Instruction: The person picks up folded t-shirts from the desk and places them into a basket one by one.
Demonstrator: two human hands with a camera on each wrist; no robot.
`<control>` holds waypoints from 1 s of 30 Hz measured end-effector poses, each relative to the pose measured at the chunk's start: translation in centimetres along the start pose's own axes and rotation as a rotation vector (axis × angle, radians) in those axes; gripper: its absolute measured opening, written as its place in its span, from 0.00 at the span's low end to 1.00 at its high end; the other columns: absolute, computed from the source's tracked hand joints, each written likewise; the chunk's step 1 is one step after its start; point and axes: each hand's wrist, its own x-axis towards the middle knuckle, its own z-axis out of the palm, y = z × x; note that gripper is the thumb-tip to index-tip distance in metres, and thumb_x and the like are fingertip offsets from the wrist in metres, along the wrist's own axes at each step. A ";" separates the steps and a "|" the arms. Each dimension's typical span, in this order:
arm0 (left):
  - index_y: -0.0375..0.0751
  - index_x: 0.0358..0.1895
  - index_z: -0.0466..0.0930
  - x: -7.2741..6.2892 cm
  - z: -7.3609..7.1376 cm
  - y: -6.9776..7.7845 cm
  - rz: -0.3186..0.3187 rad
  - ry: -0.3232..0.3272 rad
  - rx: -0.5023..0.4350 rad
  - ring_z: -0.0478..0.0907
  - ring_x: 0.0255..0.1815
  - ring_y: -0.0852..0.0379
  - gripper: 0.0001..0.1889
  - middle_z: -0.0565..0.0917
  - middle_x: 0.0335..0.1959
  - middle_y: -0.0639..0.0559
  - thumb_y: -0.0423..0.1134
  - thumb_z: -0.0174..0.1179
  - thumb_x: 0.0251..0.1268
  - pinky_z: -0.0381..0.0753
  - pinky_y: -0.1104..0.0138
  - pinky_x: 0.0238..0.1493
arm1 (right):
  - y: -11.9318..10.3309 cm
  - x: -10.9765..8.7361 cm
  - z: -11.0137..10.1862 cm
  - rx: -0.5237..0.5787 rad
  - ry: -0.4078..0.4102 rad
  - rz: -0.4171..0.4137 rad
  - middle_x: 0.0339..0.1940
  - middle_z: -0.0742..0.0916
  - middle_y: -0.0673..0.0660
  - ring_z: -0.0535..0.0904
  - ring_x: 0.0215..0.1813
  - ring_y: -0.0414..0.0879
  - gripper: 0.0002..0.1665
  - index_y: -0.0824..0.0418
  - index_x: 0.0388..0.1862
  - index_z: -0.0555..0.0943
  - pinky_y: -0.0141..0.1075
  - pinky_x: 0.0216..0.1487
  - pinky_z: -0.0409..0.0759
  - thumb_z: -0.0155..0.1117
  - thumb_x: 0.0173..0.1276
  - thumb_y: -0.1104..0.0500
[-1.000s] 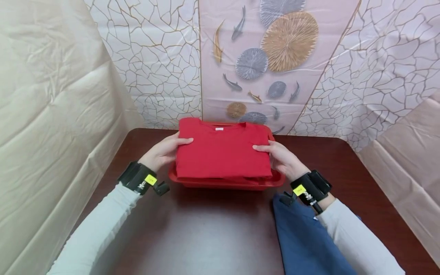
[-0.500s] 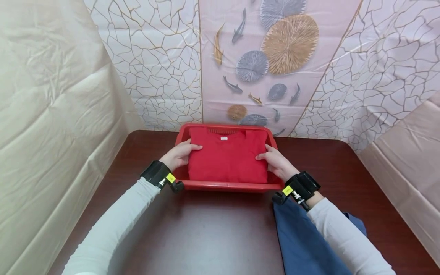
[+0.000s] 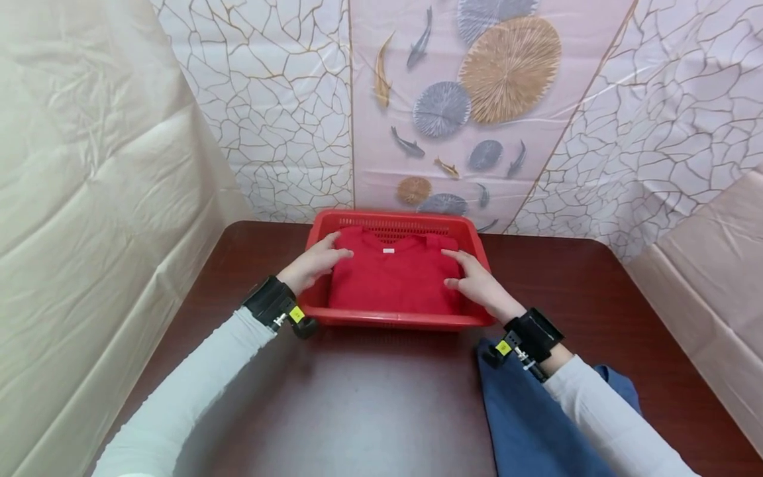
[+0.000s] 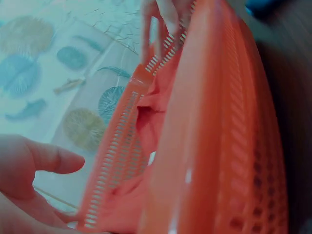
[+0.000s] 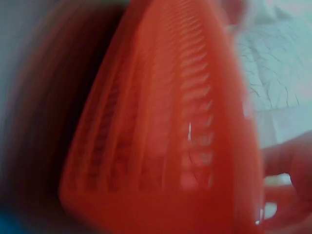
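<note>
A folded red shirt [image 3: 393, 281] with a white neck label lies inside a red slotted plastic basket [image 3: 393, 320]. Over the basket's left side is my left hand [image 3: 314, 264], its fingers extended and spread at the shirt's left edge. My right hand [image 3: 477, 281] hovers at the shirt's right edge, fingers spread and holding nothing. In the left wrist view the left thumb [image 4: 58, 158] stands apart from the red cloth [image 4: 151, 117]. The right wrist view is blurred; the basket wall [image 5: 146, 122] fills most of it and hides the shirt.
A blue garment [image 3: 530, 411] lies on the dark wooden table [image 3: 357, 397] at the right front, partly under my right forearm. A patterned curtain [image 3: 286, 132] hangs behind the basket, and beige cloth [image 3: 89, 232] hangs at the left.
The red shirt has gone down into the basket, and both hands have let go of it. My fingers have spread, and the right hand has drawn slightly away from the shirt.
</note>
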 end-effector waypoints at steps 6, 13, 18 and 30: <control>0.43 0.73 0.72 -0.1 1.3 -0.2 0.268 -0.116 0.638 0.71 0.69 0.44 0.25 0.74 0.70 0.42 0.39 0.57 0.75 0.69 0.48 0.70 | 0.2 0.1 0.4 -0.512 -0.082 -0.323 0.77 0.66 0.71 0.52 0.78 0.74 0.36 0.57 0.73 0.73 0.59 0.65 0.75 0.70 0.66 0.64; 0.53 0.72 0.74 0.0 2.4 -1.9 0.220 -0.247 0.894 0.70 0.70 0.44 0.26 0.75 0.70 0.43 0.44 0.61 0.72 0.69 0.47 0.70 | 0.0 0.6 1.2 -0.591 -0.316 -0.215 0.78 0.66 0.68 0.64 0.75 0.69 0.37 0.50 0.75 0.71 0.54 0.63 0.78 0.70 0.67 0.58; 0.55 0.73 0.72 -0.1 2.8 -1.9 0.185 -0.262 0.899 0.64 0.76 0.43 0.27 0.70 0.74 0.42 0.45 0.61 0.71 0.67 0.45 0.71 | -0.1 1.0 1.2 -0.605 -0.346 -0.175 0.79 0.66 0.67 0.71 0.70 0.66 0.37 0.49 0.75 0.72 0.51 0.60 0.80 0.71 0.67 0.58; 0.50 0.52 0.88 -3.4 4.4 -0.3 0.413 0.142 0.634 0.82 0.34 0.57 0.11 0.88 0.39 0.55 0.43 0.66 0.69 0.80 0.66 0.33 | 0.0 -3.3 1.8 -0.430 0.267 -0.364 0.38 0.89 0.51 0.83 0.36 0.46 0.14 0.54 0.47 0.87 0.42 0.39 0.84 0.76 0.62 0.56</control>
